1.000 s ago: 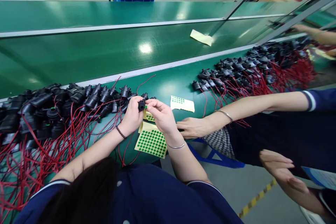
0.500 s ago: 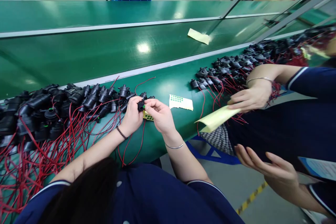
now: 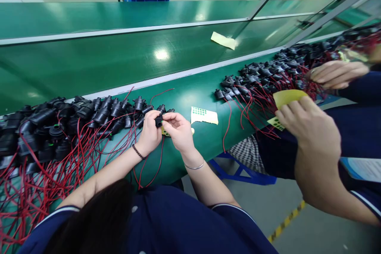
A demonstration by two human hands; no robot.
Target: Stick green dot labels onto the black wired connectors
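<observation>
Between the fingers of my left hand (image 3: 151, 131) is a small black cylindrical part (image 3: 158, 121), with its round end facing me. My right hand (image 3: 180, 131) is closed in a pinch against the part's right side, where a tiny green dot sticker (image 3: 162, 122) shows at the thumb tip. Under the right hand lies a yellow sheet of green dots (image 3: 166, 132), mostly covered by the fingers. Red wires hang below my hands. On the left, many black parts (image 3: 102, 113) are heaped with tangled red wires (image 3: 74, 162).
To the right of my hands, a torn sticker sheet (image 3: 204, 115) lies on the green table (image 3: 184, 97). Farther right is another pile of black parts (image 3: 262, 73). A co-worker's hand (image 3: 312, 127) holds yellow sticker sheets. A yellow paper strip (image 3: 223, 41) lies beyond the white rail.
My hands stay at the same part with little movement. The co-worker's one hand has risen with the yellow sheets, while the other has moved back to the wires on the right.
</observation>
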